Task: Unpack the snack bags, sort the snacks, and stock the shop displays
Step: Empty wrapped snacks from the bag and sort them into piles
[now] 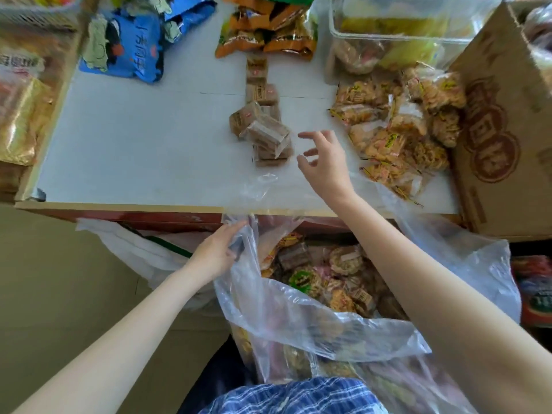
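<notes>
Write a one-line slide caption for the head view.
Left hand holds the clear bag open while the empty right hand hovers between brown packets and cracker packets.

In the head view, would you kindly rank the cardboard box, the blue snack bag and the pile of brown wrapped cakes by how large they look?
1. cardboard box, though cut off by the frame edge.
2. blue snack bag.
3. pile of brown wrapped cakes, looking somewhat smaller than the bag.

Soft, even daylight with faint shadows; the wide lens bends the edges, and far corners blur.
</notes>
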